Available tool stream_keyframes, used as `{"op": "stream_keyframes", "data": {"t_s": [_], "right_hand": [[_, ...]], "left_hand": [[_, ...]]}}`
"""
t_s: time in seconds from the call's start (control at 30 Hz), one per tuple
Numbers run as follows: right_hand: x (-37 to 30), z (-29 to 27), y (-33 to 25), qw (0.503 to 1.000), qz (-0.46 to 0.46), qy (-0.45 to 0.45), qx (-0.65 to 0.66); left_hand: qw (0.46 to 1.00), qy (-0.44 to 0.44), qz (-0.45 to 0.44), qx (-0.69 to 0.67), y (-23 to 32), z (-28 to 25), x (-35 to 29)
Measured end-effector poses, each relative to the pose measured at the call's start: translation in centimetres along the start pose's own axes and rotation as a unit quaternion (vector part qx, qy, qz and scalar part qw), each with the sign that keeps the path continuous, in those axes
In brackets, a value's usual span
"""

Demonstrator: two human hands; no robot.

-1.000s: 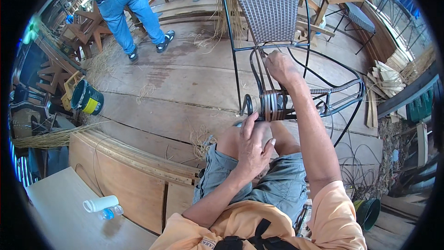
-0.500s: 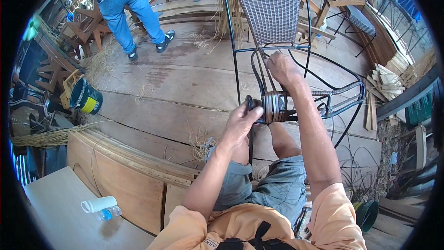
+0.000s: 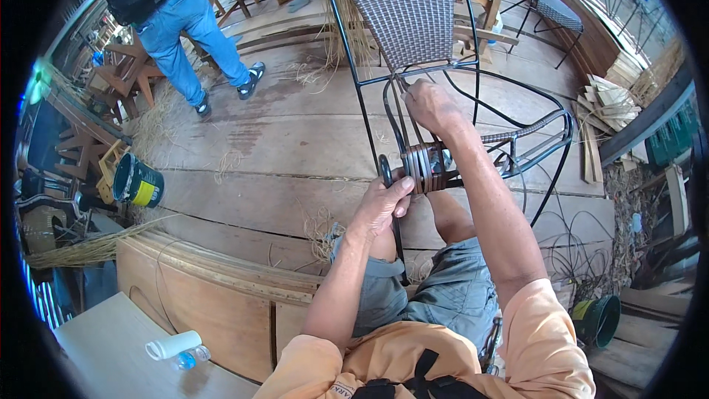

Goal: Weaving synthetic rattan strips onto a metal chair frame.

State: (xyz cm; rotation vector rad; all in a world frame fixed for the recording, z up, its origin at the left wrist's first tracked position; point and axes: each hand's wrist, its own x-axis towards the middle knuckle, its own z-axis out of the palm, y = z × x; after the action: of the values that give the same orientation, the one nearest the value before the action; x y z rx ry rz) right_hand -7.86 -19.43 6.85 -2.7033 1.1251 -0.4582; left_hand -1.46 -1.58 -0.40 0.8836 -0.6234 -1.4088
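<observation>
A chair with a black metal frame (image 3: 361, 114) and a woven grey-brown wicker backrest (image 3: 399, 11) stands before me, tilted in view. Several turns of flat brown wicker strip (image 3: 419, 168) are wound round its frame at my knees. My left hand (image 3: 382, 207) is closed at the frame's rounded end, its thumb against the edge of the wound strip. Farther up, just below the backrest, my right hand (image 3: 436, 109) is a fist around a brown strip leading up from the winding. Its fingertips are mostly hidden.
A person in blue jeans (image 3: 188, 37) stands at the far left. A dark bucket with a yellow label (image 3: 138, 181) sits at the left. Behind my left arm is a wooden panel (image 3: 214, 310) beside a board holding a white cup (image 3: 173, 345). Loose strands (image 3: 572, 240) lie at the right.
The whole view has shifted, with the chair appearing farther left and higher. My left thumb has slid lower beside the winding. My right hand stays closed near the backrest's base.
</observation>
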Motion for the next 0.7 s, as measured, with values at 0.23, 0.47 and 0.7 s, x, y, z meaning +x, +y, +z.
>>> {"op": "stream_keyframes", "data": {"t_s": [0.23,0.47,0.7], "right_hand": [[-0.2,0.4,0.5,0.999,-0.041,0.015,-0.03],[-0.3,-0.6,-0.6,0.999,-0.051,-0.002,-0.016],[-0.1,0.3,0.2,0.998,-0.009,0.028,0.055]], "left_hand": [[0.987,-0.112,-0.017,-0.114,-0.2,-0.6,0.9],[0.995,-0.043,0.002,-0.086,0.4,-1.6,0.0],[0.997,0.073,0.01,0.005,1.0,-0.6,-0.5]]}}
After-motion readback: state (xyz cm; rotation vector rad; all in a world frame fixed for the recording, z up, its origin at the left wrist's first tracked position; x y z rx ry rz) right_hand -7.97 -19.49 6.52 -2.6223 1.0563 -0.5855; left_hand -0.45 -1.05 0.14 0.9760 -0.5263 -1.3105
